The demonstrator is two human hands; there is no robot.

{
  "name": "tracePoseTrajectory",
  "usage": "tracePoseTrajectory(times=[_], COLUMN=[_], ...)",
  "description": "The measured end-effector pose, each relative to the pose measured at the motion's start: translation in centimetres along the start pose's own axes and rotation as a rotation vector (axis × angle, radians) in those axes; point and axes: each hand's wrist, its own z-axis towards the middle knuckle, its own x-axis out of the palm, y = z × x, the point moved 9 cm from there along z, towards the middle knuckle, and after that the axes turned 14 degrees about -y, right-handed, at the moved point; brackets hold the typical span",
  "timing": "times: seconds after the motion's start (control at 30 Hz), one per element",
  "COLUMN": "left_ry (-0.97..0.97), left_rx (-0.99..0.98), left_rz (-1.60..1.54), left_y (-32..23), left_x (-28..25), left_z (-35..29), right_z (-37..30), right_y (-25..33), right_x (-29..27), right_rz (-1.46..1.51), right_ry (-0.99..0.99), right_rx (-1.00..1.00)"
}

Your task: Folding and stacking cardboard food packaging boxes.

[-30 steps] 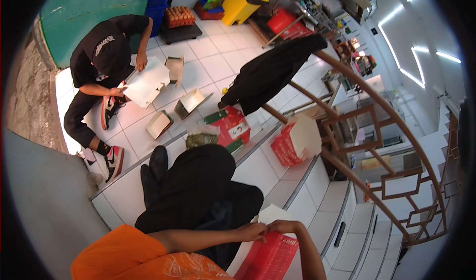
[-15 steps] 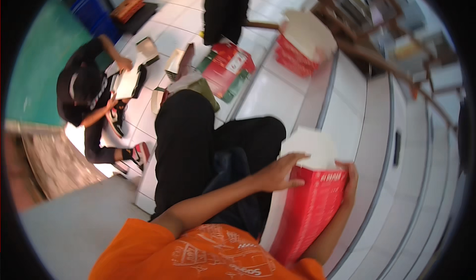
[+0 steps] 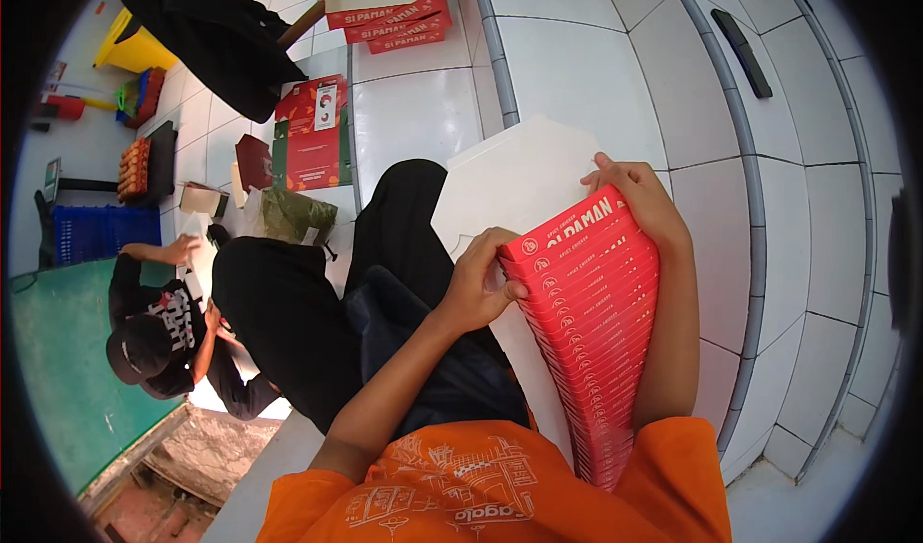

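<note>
A tall stack of red cardboard food boxes [image 3: 586, 293] leans in front of me, nested one into another, their printed edges facing up. White open flaps [image 3: 519, 183] spread out from the top box. At the stack's left corner, my left hand [image 3: 486, 279] is closed on the box edge, its thumb on the red side and its fingers on the white flap. My right hand [image 3: 639, 202] curls round the opposite corner of the top box, fingertips at the flap; the right forearm lies along the stack's side.
More red boxes [image 3: 399, 29] are stacked beyond my knees. Flat red-and-green card [image 3: 312, 135] lies on the tiles beside a green bag [image 3: 288, 218]. At left, a person in black [image 3: 168, 336] handles a pale box. A dark oblong object [image 3: 740, 53] rests on a tiled step.
My view has swung toward the right and come closer over the stack. Both hands stay at the top box's corners; my right fingers now show over its edge.
</note>
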Motion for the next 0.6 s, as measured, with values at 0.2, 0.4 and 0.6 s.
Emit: tracePoseTrajectory(times=[0.2, 0.4, 0.6], left_ry=[0.035, 0.035, 0.043], left_rx=[0.017, 0.061, 0.039], left_rz=[0.183, 0.047, 0.189], left_y=[-0.7, -1.7, -3.2], left_x=[-0.1, 0.0, 4.0], left_z=[0.1, 1.5, 2.8], right_z=[-0.1, 0.6, 1.5], right_y=[1.2, 1.0, -0.8], right_x=[-0.5, -0.6, -4.2], right_rz=[-0.257, -0.303, -0.021], right_ry=[-0.090, -0.102, -0.099], right_rx=[0.114, 0.092, -0.111])
